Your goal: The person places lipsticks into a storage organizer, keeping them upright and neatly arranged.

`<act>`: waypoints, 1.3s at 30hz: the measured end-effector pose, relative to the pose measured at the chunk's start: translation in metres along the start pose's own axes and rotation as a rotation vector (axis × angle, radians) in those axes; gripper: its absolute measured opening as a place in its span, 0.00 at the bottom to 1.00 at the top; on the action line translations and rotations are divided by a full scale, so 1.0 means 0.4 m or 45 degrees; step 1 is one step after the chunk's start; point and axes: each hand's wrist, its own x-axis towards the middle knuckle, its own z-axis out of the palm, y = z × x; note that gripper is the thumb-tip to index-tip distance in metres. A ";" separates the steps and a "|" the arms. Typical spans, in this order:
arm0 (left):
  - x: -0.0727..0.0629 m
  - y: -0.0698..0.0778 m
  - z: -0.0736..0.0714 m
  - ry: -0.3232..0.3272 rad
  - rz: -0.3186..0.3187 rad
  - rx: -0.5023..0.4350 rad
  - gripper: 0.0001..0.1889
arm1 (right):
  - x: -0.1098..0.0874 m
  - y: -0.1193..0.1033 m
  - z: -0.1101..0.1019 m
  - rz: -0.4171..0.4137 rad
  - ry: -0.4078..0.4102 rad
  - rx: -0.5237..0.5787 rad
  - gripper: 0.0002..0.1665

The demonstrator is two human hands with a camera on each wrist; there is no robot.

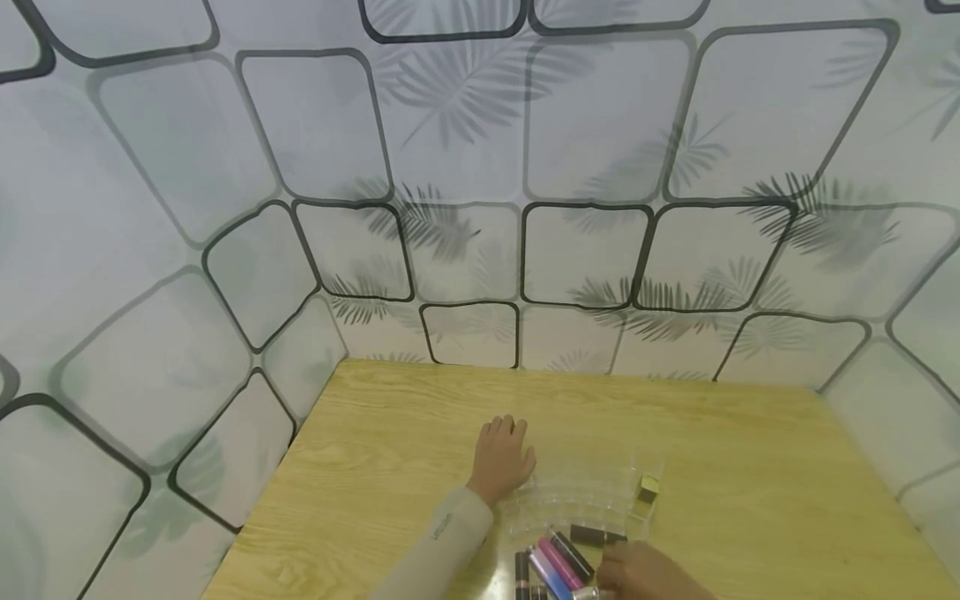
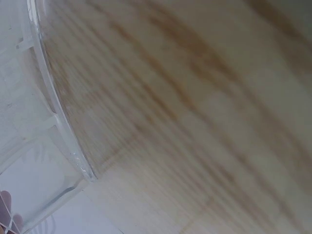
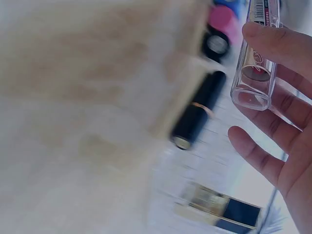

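A transparent lipstick tube (image 3: 253, 73) with a printed label is pinched between the thumb and fingers of my right hand (image 1: 648, 571), low in the head view. My left hand (image 1: 502, 460) rests at the left end of a clear compartmented organizer (image 1: 570, 496), fingers pointing away. In the left wrist view only blurred fingertips (image 2: 6, 207) show through the organizer's plastic wall (image 2: 58, 112). A black tube with a gold band (image 3: 197, 111) lies by the organizer's front right. Farther back on the right, a gold-and-black square-cased item (image 1: 648, 487) stands in the organizer.
In front of the organizer lie a pink tube (image 1: 560, 562), a blue-violet tube (image 1: 549, 573), a black tube (image 1: 572, 555) and another dark tube (image 1: 522, 575), close together. The wooden table (image 1: 420, 417) meets a patterned wall covering (image 1: 472, 258) at its back.
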 end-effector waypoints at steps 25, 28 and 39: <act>0.005 -0.002 0.002 0.045 0.011 0.003 0.14 | 0.212 0.037 -0.234 0.032 0.231 -0.307 0.13; 0.005 -0.001 0.003 0.047 0.010 -0.004 0.14 | 0.225 0.041 -0.250 0.031 0.231 -0.293 0.13; 0.004 -0.002 -0.001 0.015 0.006 -0.014 0.13 | 0.254 0.051 -0.288 -0.013 0.270 -0.256 0.15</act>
